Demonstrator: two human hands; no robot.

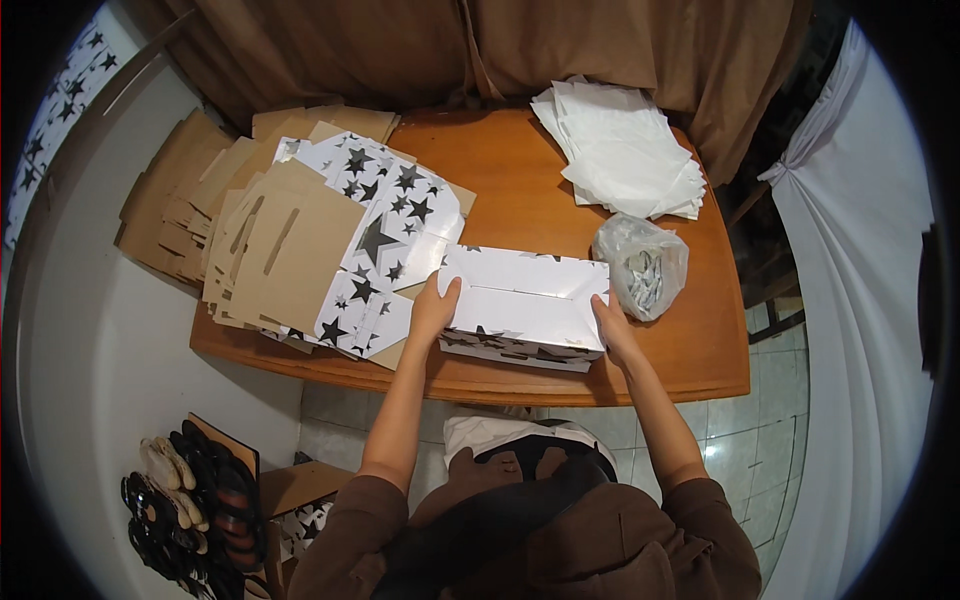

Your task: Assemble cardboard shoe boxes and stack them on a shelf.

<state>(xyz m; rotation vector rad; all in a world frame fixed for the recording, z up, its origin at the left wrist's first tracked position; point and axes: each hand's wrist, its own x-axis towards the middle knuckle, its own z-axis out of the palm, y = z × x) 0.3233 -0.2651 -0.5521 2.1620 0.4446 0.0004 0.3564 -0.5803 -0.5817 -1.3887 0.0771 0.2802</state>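
Note:
A white cardboard box (520,272) with black stars on its outside stands near the table's front edge, its top uncovered and its white inside showing. My left hand (435,308) grips its left end, thumb over the rim. At the right end my right hand (613,325) holds the wall the same way. Left of the box lies a flat star-printed cardboard blank (385,235), partly under brown cardboard blanks (285,250) with slots. Close to my right hand sits a clear plastic bag (640,265) with small greyish things inside, too small to name.
A stack of white paper sheets (625,150) lies at the table's back right. More brown cardboard (175,200) is piled at the left by the wall. Brown curtains (400,55) hang behind the wooden table (490,170). Several sandals (190,500) are on the floor at lower left.

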